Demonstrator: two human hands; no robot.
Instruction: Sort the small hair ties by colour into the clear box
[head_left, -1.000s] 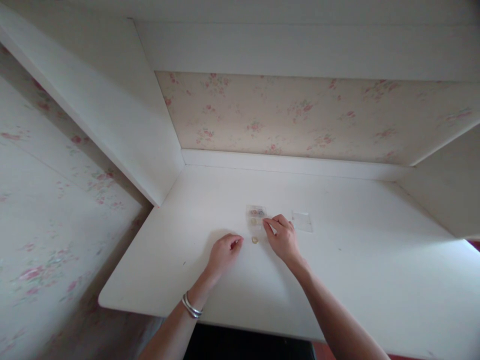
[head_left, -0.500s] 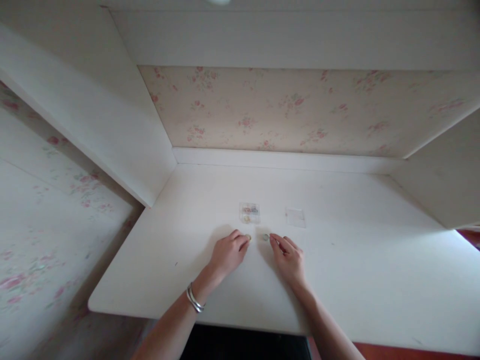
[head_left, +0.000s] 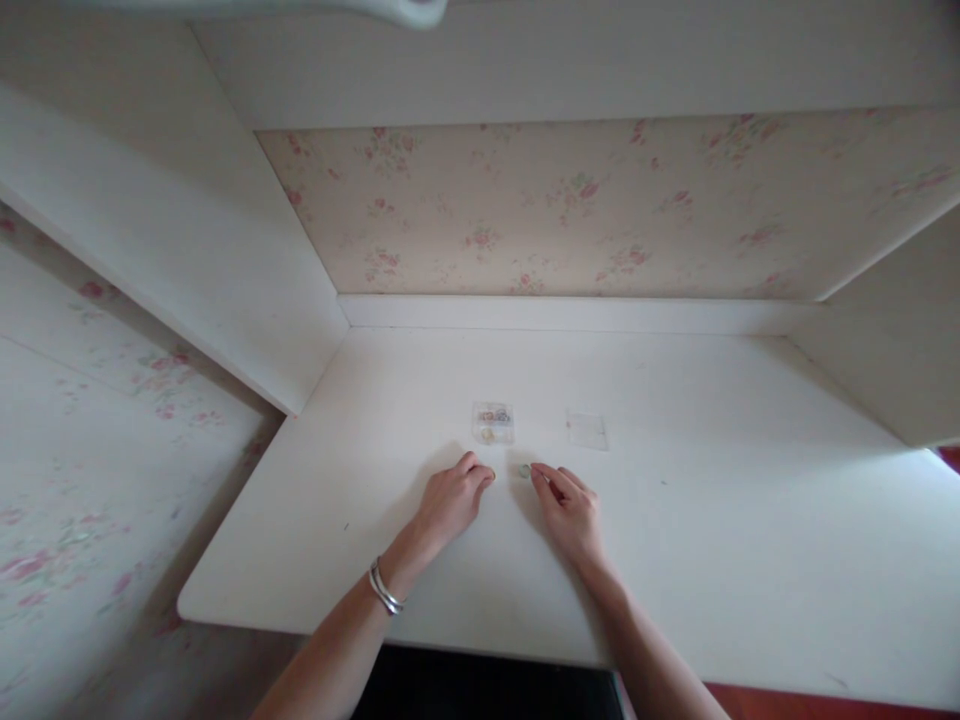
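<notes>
My left hand [head_left: 452, 497] is closed in a pinch on a small gold-coloured ring [head_left: 493, 476], mostly covered by the fingertips. Facing it, my right hand [head_left: 568, 505] pinches a pale green ring [head_left: 524, 471] between thumb and forefinger, just above the white desk. A small clear plastic box [head_left: 493, 423] lies beyond my left hand; several tiny ring-like pieces, coppery, silvery and yellowish, sit in its compartments. To the right of the box is a flat clear lid [head_left: 586, 430], apart from both hands.
The white desk [head_left: 712, 560] has a raised back edge [head_left: 585, 312] below floral wallpaper [head_left: 555, 220]. White panels stand at the left [head_left: 247, 260] and right [head_left: 892, 330]. A tiny dark speck [head_left: 346, 526] lies left of my left hand.
The view has shifted slightly. My left fingers now cover more of the gold-coloured ring. My right hand still pinches the green ring, which shows a little more openly.
</notes>
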